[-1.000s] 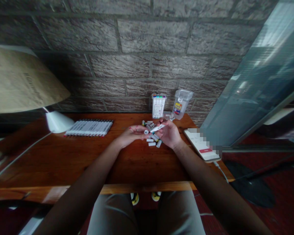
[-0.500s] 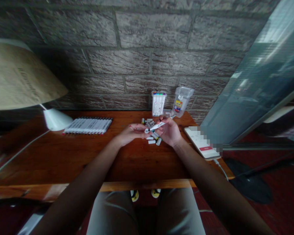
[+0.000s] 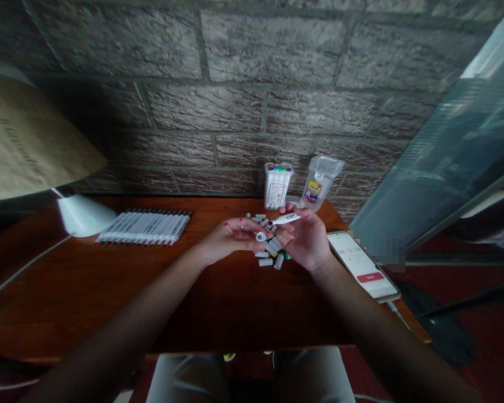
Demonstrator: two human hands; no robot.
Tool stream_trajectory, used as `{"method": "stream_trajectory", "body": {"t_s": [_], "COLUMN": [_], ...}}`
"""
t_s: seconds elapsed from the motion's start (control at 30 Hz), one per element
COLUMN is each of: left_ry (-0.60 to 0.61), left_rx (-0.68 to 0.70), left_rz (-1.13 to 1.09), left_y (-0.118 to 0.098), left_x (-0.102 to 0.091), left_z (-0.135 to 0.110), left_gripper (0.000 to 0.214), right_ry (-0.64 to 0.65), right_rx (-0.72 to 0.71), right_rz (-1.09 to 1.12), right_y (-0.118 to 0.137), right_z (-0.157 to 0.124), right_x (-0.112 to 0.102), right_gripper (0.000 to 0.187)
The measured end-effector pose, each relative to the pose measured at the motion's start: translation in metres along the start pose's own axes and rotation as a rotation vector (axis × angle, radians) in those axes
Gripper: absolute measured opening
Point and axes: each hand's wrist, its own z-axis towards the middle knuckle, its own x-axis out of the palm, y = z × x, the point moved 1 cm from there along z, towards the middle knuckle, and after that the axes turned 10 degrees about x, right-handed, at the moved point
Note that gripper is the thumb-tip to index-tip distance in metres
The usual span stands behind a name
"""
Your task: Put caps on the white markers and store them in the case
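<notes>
My right hand (image 3: 308, 238) is closed around a white marker (image 3: 288, 219), whose dark tip points left. In my left hand (image 3: 231, 238) a white marker cap (image 3: 261, 237) is pinched between thumb and fingers, its open end toward me. A small gap shows between this cap and the marker's tip. Below and between both hands lies a heap of loose caps (image 3: 266, 262), mostly white or grey, with bits of yellow and green. My fingers hide part of the heap.
A row of markers (image 3: 145, 228) lies at left beside a lamp (image 3: 82, 215). Against the brick wall stand a clear box of markers (image 3: 277, 187) and another clear plastic container (image 3: 319, 182). A phone (image 3: 361, 263) with a cable lies by the right edge.
The cap and the marker's tip, close together before, are now farther apart. The marker has turned to lie flatter. My head view has shifted a little.
</notes>
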Motion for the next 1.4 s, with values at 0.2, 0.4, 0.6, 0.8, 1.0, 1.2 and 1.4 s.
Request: {"method": "stream_trajectory", "body": {"t_s": [0.2, 0.4, 0.6, 0.8, 1.0, 1.2, 1.4], "left_ry": [-0.034, -0.151, -0.255, -0.28, -0.27, -0.198, -0.253], "left_rx": [0.017, 0.01, 0.036, 0.002, 0.006, -0.05, -0.041], "left_rz": [-0.069, -0.144, -0.106, -0.014, 0.035, -0.054, -0.025], "left_y": [-0.007, 0.01, 0.01, 0.017, 0.016, 0.015, 0.017], "left_x": [0.001, -0.003, -0.001, -0.005, -0.007, -0.005, -0.01], "left_z": [0.009, -0.009, -0.007, -0.009, -0.01, -0.012, -0.01], "left_gripper": [0.03, 0.029, 0.025, 0.03, 0.032, 0.033, 0.032], "right_ry": [0.021, -0.129, -0.237, -0.212, -0.257, -0.303, -0.251], "right_rx": [-0.053, -0.017, -0.034, -0.084, -0.24, -0.249, -0.114], "right_rz": [-0.026, -0.272, -0.317, -0.378, -0.493, -0.443, -0.33], "right_y": [0.021, 0.002, -0.01, -0.012, -0.01, -0.006, -0.006], "right_z": [0.02, 0.026, 0.025, 0.022, 0.027, 0.031, 0.026], "right_x": [0.023, 0.004, -0.003, 0.003, -0.006, -0.012, -0.005], "right_gripper": [0.011, 0.025, 0.032, 0.03, 0.025, 0.029, 0.035]}}
